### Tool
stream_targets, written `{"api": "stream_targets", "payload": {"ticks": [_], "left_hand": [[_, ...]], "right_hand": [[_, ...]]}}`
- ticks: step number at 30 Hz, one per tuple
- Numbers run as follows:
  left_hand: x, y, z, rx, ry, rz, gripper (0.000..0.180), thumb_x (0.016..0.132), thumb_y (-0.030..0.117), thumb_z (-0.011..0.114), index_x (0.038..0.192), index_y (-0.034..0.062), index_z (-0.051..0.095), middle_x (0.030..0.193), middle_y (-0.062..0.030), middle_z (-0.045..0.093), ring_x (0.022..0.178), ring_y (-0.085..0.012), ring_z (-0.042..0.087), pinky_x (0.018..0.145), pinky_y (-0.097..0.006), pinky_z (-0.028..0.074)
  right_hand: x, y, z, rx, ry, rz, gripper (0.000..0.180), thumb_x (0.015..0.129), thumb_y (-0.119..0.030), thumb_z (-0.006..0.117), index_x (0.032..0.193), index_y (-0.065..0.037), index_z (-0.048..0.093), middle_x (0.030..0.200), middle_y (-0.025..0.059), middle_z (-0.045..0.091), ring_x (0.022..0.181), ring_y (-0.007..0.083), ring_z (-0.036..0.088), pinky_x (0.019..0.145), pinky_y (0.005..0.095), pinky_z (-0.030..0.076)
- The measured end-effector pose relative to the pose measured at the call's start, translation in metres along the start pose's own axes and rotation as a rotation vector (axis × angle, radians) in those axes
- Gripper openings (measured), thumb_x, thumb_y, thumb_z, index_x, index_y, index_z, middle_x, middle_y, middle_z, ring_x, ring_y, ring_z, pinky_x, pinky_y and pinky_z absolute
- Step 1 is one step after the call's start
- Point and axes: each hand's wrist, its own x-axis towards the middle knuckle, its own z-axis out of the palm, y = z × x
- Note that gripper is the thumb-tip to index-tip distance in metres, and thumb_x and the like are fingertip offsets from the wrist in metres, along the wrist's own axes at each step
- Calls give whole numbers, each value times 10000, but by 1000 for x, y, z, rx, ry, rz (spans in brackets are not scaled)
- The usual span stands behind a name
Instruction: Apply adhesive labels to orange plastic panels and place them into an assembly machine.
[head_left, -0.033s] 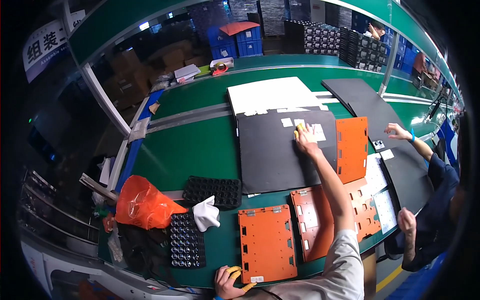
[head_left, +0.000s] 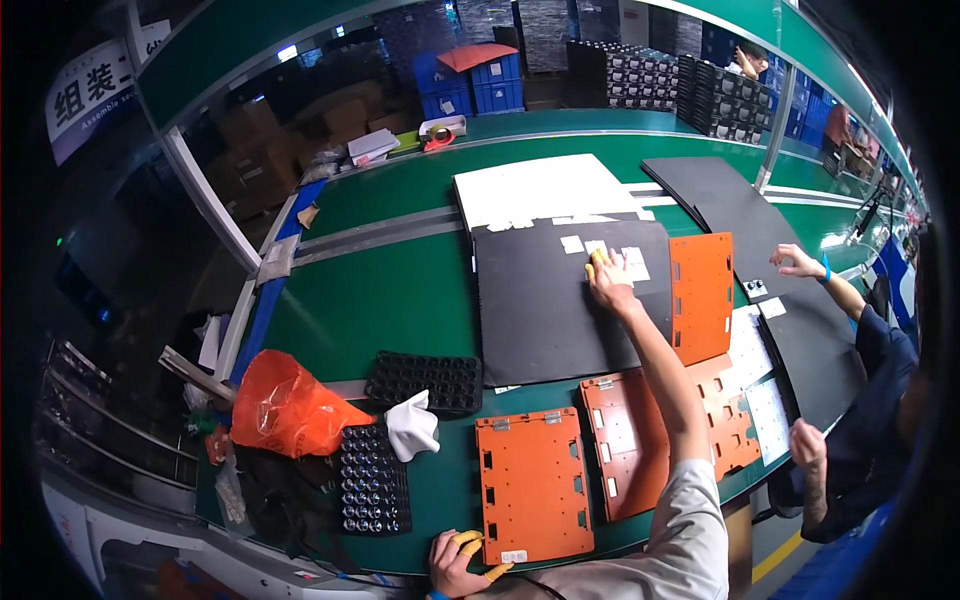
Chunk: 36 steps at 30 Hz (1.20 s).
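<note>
- Right hand point(head_left: 612, 284): reached out over the black sheet point(head_left: 550, 325), yellow covers on some fingertips. Fingers extended and bent down at the small white labels point(head_left: 571, 244); cannot tell whether they pinch one or only press.
- Labels: grouped near the sheet's far edge, right of its middle; the hand partly hides that group.
- Left hand point(head_left: 453, 568): at the near left corner of the left orange panel point(head_left: 535, 490). Thumb and covered forefinger spread apart; cannot tell whether they grip the panel edge.
- Left orange panel: flat, its near edge close to the near rim of the green table point(head_left: 370, 300). A narrow green strip parts it from the middle orange panel point(head_left: 618, 440), which the right forearm partly covers.
- Black sheet, near edge: slim green gap to the left orange panel. Far edge: meets the white sheet point(head_left: 545, 188). Right edge: another orange panel point(head_left: 702, 295) lies along it; overlap cannot be judged.
- Room: widest open stretch of green lies left of the black sheet. Right side tight, with panels and dark sheets point(head_left: 715, 195) crowded together.
- Near left: black cup tray point(head_left: 425, 380), white cloth point(head_left: 412, 428), tray of shiny round parts point(head_left: 372, 490) and orange bag point(head_left: 285, 405) bunched together.
- Far right: co-worker's hands point(head_left: 797, 262), one over the dark sheets, the other lower down by their edge; both well apart from the right hand.
</note>
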Motion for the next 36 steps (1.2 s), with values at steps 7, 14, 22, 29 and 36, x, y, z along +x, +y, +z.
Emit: {"api": "stream_targets", "payload": {"ticks": [7, 14, 22, 29, 36], "left_hand": [[-1, 0, -3, -45, -48, -94, 494, 631, 343, 953, 931, 6, 751, 1129, -122, 669, 1094, -348, 597, 917, -440, 535], [2, 3, -12, -63, -92, -64, 514, 659, 330, 946, 999, 9, 733, 1242, -152, 629, 1191, -375, 555, 1010, -467, 495], [20, 27, -49, -76, -194, -118, 412, 777, 283, 871, 1079, 40, 732, 1274, -162, 638, 1171, -353, 590, 1005, -445, 501], [57, 53, -59, -520, -226, 20, 324, 893, 224, 780, 1159, 49, 720, 1265, -122, 676, 1165, -305, 624, 1016, -392, 490], [104, 24, -1, -1161, -271, -331, 336, 1036, 241, 607, 1249, -14, 657, 1250, -82, 683, 1136, -155, 638, 1009, -309, 488]], "right_hand": [[-35, -28, -41, -9, -272, -42, 557, 1010, -366, 521, 1422, 8, 496, 1452, 275, 521, 1389, 455, 454, 1168, 612, 308], [-81, -67, -49, 13, -300, -178, 598, 982, -324, 572, 1434, 53, 465, 1518, 265, 450, 1438, 437, 391, 1168, 558, 340], [-91, -114, -54, 105, -63, -277, 220, 960, -203, 576, 1023, -27, 693, 992, 182, 677, 974, 347, 661, 866, 462, 525], [-57, -120, -28, 185, 135, -229, 164, 928, -146, 555, 896, -8, 639, 966, 219, 653, 939, 386, 644, 837, 496, 515], [-58, -101, 6, 411, 330, -30, 83, 852, -44, 583, 852, 23, 631, 889, 266, 610, 841, 442, 610, 793, 526, 508]]}}
